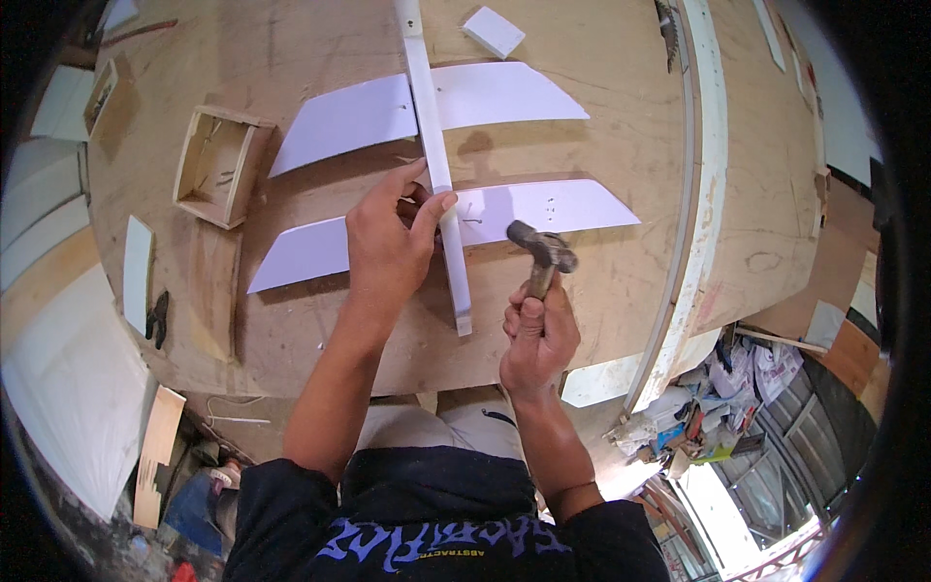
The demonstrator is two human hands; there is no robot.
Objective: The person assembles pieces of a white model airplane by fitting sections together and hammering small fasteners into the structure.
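Observation:
A long narrow white wooden strip (pixel 433 126) runs from the far edge toward me over two pairs of white slanted panels. My left hand (pixel 393 228) is closed on the strip, its thumb on top where it crosses the nearer panel (pixel 582 202). A few small nails (pixel 472 213) lie on that panel, just right of the strip. The farther panel (pixel 504 95) lies beyond, on both sides of the strip. My right hand (pixel 539 341) grips a hammer (pixel 545 250) by its handle, the metal head up, right of the strip.
The plywood table (pixel 621 301) carries an open wooden box (pixel 224 165) with nails inside, pliers (pixel 158 315) and a white block (pixel 494 32). A long white board (pixel 705 194) runs along the right. Cluttered bags (pixel 742 373) lie below the table's right edge.

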